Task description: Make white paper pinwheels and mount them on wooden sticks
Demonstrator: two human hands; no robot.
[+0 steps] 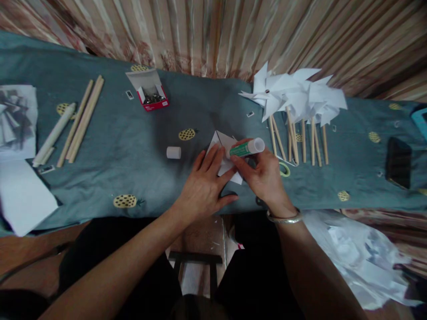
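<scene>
In the head view, my right hand (262, 171) grips a glue stick (245, 148) with a green label, tilted over a small piece of white paper (228, 141). Where the glue meets the paper is hidden by my fingers. My left hand (207, 182) lies on the paper with its fingers spread, pressing it to the cloth. The white glue cap (174, 153) rests on its side to the left. Just right of my right hand, a green scissor handle (284, 169) shows in part.
White paper pinwheels (293, 91) on wooden sticks lie at the back right. An open red-and-white box (154, 100) holds small metal pieces. Wooden sticks (85, 120) and paper sheets (25, 195) are at left, a dark phone (398, 162) at right. A plastic bag (356, 258) sits below the edge.
</scene>
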